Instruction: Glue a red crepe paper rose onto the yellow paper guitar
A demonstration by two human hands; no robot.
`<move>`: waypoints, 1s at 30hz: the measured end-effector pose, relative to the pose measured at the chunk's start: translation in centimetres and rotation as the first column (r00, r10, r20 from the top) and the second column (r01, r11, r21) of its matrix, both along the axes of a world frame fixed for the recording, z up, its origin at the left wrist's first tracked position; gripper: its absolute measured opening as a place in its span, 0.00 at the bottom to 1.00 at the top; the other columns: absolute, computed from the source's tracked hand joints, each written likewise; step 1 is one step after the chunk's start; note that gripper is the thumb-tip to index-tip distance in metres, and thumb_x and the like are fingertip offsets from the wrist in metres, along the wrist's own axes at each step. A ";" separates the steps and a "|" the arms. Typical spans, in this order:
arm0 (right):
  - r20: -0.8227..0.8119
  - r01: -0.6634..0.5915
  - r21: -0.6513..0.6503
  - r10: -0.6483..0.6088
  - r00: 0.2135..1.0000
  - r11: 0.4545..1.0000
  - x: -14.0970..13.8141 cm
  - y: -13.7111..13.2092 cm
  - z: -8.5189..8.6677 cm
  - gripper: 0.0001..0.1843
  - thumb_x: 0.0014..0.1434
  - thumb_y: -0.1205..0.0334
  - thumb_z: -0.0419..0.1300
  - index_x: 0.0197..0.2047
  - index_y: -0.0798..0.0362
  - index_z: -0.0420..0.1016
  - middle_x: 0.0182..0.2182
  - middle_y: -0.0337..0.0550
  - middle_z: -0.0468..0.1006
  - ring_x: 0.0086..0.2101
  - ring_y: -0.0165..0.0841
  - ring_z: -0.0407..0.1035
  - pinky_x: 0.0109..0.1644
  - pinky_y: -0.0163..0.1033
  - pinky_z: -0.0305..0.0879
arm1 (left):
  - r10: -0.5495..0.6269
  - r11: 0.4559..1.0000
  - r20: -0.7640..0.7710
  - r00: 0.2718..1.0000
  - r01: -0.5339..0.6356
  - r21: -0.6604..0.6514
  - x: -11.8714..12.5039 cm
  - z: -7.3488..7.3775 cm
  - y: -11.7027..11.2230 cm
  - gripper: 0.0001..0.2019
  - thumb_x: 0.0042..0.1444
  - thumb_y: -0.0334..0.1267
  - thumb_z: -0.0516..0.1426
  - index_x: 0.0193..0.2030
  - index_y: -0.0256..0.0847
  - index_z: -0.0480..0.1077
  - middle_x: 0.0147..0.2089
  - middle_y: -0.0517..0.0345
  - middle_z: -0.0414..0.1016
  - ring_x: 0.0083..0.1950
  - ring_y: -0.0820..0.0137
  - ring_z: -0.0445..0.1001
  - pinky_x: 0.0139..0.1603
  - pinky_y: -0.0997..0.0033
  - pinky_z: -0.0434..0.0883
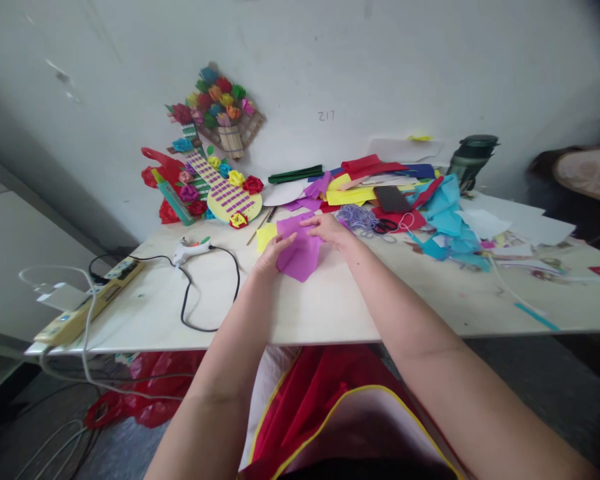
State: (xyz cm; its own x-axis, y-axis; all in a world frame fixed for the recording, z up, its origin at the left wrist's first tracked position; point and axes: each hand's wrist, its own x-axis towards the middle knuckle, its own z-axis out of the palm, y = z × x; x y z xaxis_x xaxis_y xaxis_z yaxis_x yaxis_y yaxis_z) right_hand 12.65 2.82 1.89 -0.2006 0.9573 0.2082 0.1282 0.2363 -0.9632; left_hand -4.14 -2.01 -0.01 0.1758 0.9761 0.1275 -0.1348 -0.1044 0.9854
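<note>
A piece of purple paper [300, 262], probably crepe paper, is between my two hands at the middle of the table, its lower corner pointing toward me. My left hand [273, 255] grips its left edge, thumb on top and the other fingers mostly hidden. On the upper right side my right hand [329, 230] holds the sheet, thumb and forefinger reaching over it. A small yellow paper piece [266, 236] lies just beyond my left hand. Close past my right hand sit a tangle of lilac yarn [359, 220] and black-handled scissors [386, 226].
A white glue gun [193, 249] with its black cord and a power strip [97, 300] occupy the left. Behind stand a glue bottle [175, 200] and a flower-decorated paper guitar [233, 200]. Coloured paper [353, 193], a phone [391, 199] and a green tumbler [473, 163] are at the back right.
</note>
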 end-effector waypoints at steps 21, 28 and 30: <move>-0.061 -0.075 -0.177 0.065 0.996 0.981 1.3 -0.1 -0.2 0.13 0.33 0.63 0.72 0.24 0.57 0.78 0.19 0.36 0.74 0.22 0.25 0.65 0.30 0.33 0.64 | -0.021 0.963 0.034 0.999 0.030 -0.267 -0.5 -0.2 0.2 0.18 0.39 0.43 0.66 0.36 0.34 0.75 0.32 0.49 0.79 0.34 0.61 0.77 0.35 0.63 0.74; -0.025 -0.070 -0.155 0.066 0.997 0.985 1.3 -0.7 0.3 0.10 0.32 0.67 0.71 0.22 0.57 0.77 0.17 0.36 0.73 0.22 0.25 0.63 0.31 0.33 0.61 | 0.016 0.977 0.002 1.000 -0.015 -0.213 -0.8 0.3 0.0 0.17 0.40 0.48 0.65 0.33 0.37 0.75 0.28 0.53 0.77 0.30 0.64 0.76 0.32 0.65 0.73; -0.014 -0.082 -0.149 0.081 0.997 0.985 1.4 -0.6 0.2 0.10 0.33 0.65 0.72 0.22 0.58 0.77 0.18 0.36 0.73 0.22 0.25 0.63 0.32 0.33 0.61 | 0.002 0.975 -0.067 0.998 -0.017 -0.221 -0.9 0.3 -0.1 0.18 0.36 0.46 0.67 0.32 0.35 0.75 0.26 0.53 0.76 0.27 0.66 0.74 0.30 0.67 0.72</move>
State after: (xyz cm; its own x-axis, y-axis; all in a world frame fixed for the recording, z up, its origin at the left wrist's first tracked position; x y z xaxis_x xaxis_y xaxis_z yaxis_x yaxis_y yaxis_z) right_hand 14.07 2.23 2.09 -0.2782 0.9583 0.0657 0.1072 0.0990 -0.9893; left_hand -5.07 -2.15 0.32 0.1668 0.9806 -0.1034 -0.0683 0.1161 0.9909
